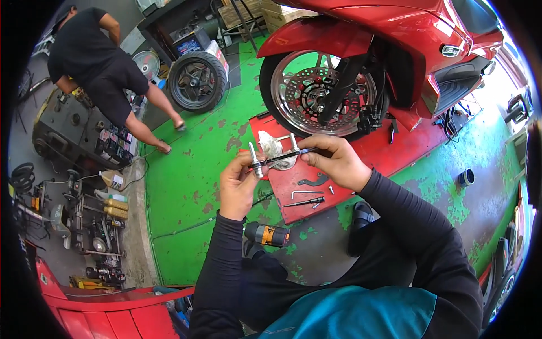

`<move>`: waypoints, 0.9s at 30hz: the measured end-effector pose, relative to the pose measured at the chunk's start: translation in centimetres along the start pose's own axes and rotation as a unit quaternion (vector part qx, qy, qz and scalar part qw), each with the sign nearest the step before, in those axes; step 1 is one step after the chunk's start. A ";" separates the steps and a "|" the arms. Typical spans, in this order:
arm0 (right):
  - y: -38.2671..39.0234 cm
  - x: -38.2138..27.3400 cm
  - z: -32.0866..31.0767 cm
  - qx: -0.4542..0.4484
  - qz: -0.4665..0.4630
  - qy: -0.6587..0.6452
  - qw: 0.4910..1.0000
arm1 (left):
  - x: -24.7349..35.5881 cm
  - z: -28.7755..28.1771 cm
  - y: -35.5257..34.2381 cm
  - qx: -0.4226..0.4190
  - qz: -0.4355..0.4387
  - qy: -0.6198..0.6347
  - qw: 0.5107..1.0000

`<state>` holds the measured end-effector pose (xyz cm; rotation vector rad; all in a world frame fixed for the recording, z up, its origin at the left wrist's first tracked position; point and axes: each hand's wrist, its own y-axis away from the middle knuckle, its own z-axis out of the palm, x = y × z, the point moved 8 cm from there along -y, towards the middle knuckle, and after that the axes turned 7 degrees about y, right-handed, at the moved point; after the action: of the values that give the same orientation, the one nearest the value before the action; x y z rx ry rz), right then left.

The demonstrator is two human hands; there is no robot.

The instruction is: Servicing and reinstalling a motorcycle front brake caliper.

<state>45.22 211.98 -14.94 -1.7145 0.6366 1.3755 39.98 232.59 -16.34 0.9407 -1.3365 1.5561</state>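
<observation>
Left fingers and right fingers pinch the dark bracket, barely parted; any slackening could tip it, and the left silver bolt might slip out!

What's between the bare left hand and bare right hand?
In the head view, a thin dark bar carrying two silver rods spans from left hand to right hand, crumpled white material showing behind.

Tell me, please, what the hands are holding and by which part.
A dark flat bar with silver pins: the left hand grips its left end, the right hand its right end.
</observation>
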 end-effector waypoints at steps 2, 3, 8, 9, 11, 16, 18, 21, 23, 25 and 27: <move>-0.1 -0.3 -0.2 -0.006 -0.003 0.016 1.000 | 0.3 0.2 0.1 0.000 0.023 -0.030 0.999; -0.1 -0.5 -0.3 -0.012 -0.007 0.032 0.999 | 0.5 0.3 0.1 0.000 0.034 -0.046 0.998; 0.0 -0.8 -0.6 0.000 -0.028 0.059 0.998 | 0.8 0.6 0.0 0.004 0.031 -0.044 0.999; 0.0 -0.9 -0.7 0.000 -0.028 0.058 0.998 | 0.8 0.7 0.0 0.005 0.024 -0.031 0.999; 0.0 -1.2 -0.7 -0.002 -0.042 0.084 0.996 | 0.8 0.7 0.1 0.007 0.012 -0.004 1.000; 0.0 -1.3 -0.9 -0.008 -0.069 0.105 0.992 | 1.2 1.0 0.2 0.006 0.021 -0.015 1.000; 0.0 -1.3 -0.9 -0.008 -0.075 0.107 0.991 | 1.2 1.0 0.3 0.001 0.020 -0.031 0.999; 0.0 -1.6 -0.8 -0.010 -0.089 0.112 0.990 | 1.3 0.9 0.3 -0.002 0.028 -0.047 0.999; 0.0 -1.6 -0.8 -0.008 -0.087 0.113 0.990 | 1.4 0.9 0.4 -0.005 0.044 -0.063 0.997; 0.0 -1.5 -0.8 -0.009 -0.085 0.114 0.990 | 1.6 1.0 0.4 -0.004 0.046 -0.064 0.997; 0.0 -1.4 -0.9 -0.008 -0.081 0.113 0.990 | 1.7 1.2 0.4 -0.006 0.051 -0.069 0.996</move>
<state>45.30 211.10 -13.60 -1.9072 0.5966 1.0868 39.04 231.65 -14.72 1.0008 -1.5087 1.5810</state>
